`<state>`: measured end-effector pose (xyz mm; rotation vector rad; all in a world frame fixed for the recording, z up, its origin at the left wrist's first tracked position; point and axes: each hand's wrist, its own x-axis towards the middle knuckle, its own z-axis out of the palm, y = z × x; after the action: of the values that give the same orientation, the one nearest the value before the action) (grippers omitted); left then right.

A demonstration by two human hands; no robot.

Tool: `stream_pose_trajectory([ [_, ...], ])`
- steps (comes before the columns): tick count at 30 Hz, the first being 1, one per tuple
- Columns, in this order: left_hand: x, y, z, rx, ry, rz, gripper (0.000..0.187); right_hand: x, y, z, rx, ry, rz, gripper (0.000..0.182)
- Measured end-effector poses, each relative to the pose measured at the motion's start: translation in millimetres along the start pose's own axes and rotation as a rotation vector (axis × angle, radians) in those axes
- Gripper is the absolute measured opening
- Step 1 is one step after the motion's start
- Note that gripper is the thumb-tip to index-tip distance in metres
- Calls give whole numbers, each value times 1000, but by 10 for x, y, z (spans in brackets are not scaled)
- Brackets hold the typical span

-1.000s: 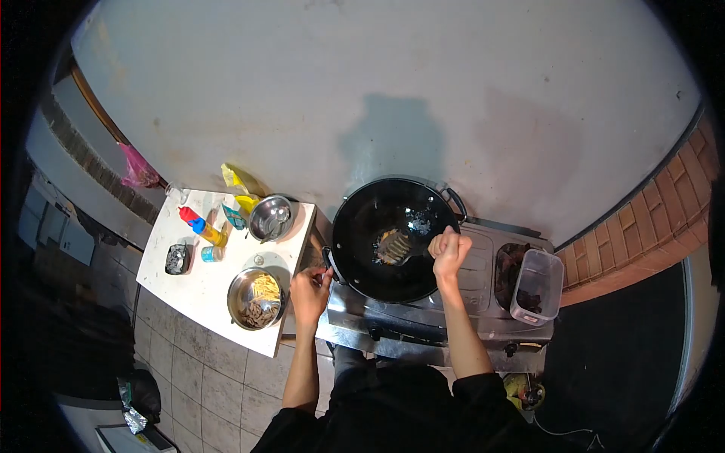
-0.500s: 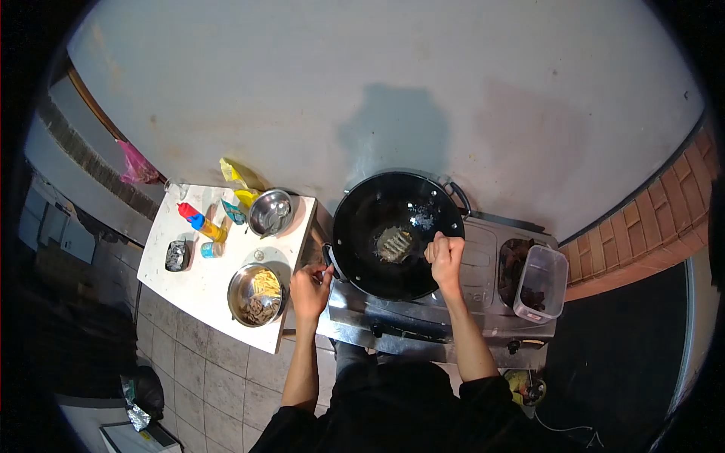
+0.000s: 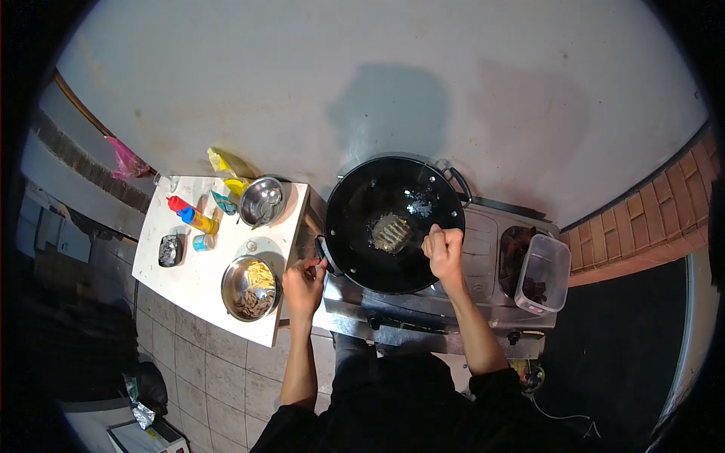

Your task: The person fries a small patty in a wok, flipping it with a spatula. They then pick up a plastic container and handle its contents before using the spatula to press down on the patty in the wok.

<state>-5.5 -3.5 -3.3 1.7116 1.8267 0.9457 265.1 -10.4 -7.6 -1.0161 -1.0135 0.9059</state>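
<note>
A large black wok [image 3: 353, 226] sits on the stove, with a little liquid and small pale bits at its bottom. My right hand [image 3: 444, 253] is closed around the handle of a slotted turner [image 3: 393, 234], whose head lies flat in the bits near the wok's middle. At the wok's left side, my left hand [image 3: 304, 285] has its fingers closed at the wok handle [image 3: 323, 255]. The exact grip there is partly hidden by the fingers.
Left of the stove, a white table [image 3: 189, 291] bears a steel bowl of pale strips and meat pieces [image 3: 255, 303], another steel bowl [image 3: 262, 202], squeeze bottles [image 3: 198, 220] and a small black dish [image 3: 171, 251]. A clear plastic container [image 3: 545, 273] rests on the stove's right [image 3: 479, 264].
The view has shifted slightly, so everything appears a little higher. Both hands keep their places at the wok, and the turner head stays near its middle.
</note>
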Motion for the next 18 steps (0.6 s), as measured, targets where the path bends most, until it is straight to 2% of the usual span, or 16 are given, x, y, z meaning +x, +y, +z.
stream_pose_trajectory([
  [18, -3, 38, -35, -16, -12, 24, 28, 45, 32, -11, -50, 64, 8, 53],
])
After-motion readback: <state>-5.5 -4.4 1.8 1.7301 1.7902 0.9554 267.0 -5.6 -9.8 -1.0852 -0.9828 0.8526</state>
